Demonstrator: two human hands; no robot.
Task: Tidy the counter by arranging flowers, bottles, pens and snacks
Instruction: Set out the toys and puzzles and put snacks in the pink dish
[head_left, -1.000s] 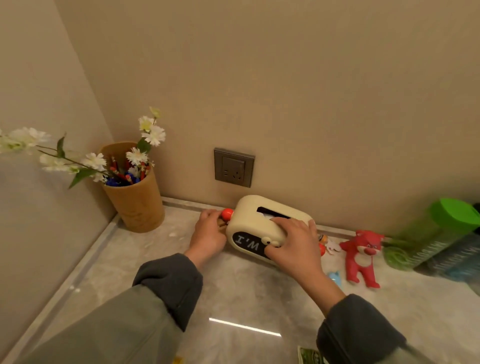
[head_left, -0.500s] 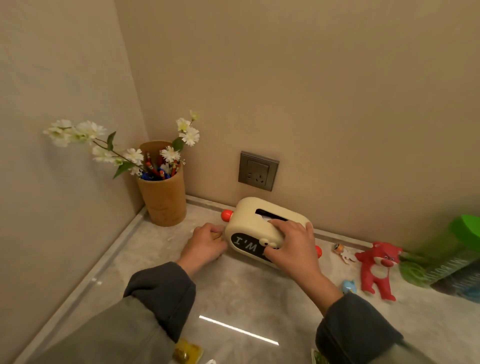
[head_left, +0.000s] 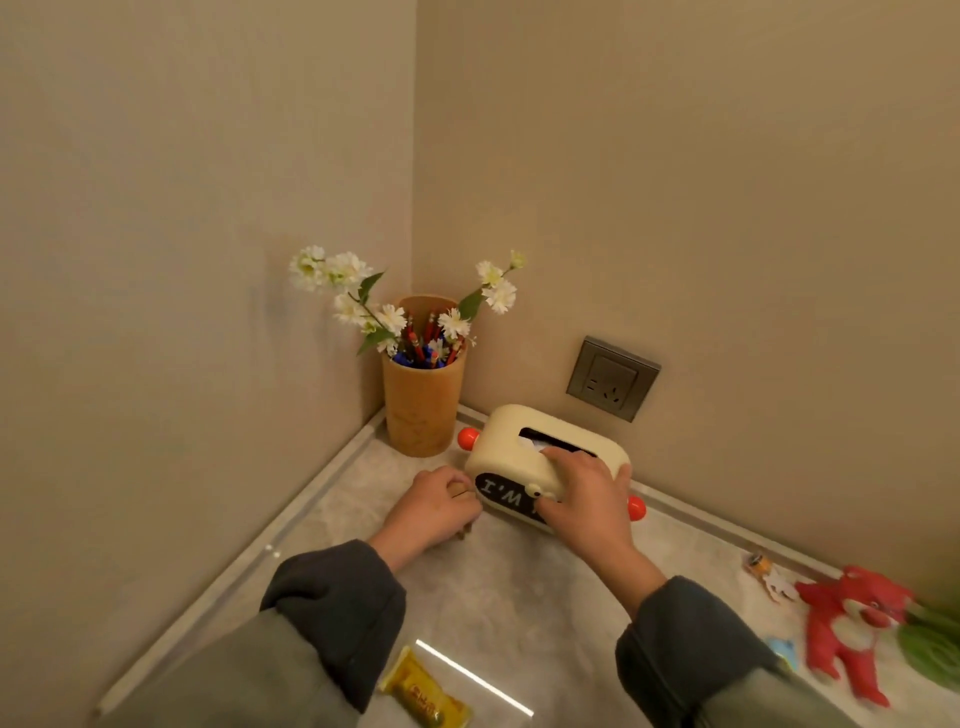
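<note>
Now nearer the cup (head_left: 422, 402) than before, tissue box (head_left: 545, 457) gripped on top by right hand (head_left: 584, 501), left hand (head_left: 434, 512) curled beside it; flowers (head_left: 395, 317), pens (head_left: 423, 343) stowed; snack (head_left: 426, 693), toy (head_left: 847, 629) loose.

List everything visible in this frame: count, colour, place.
Tissue box: 1, cream with red knobs, by back wall.
Holder: 1, tan, in the corner.
Flowers: 1 bunch, white, in holder.
Pens: several, red and blue, in holder.
Socket: 1, grey, back wall.
Plush toy: 1, red, far right.
Snack packet: 1, yellow, near edge.
Small figures: 2, at and.
Left hand: beside box.
Right hand: on box.
</note>
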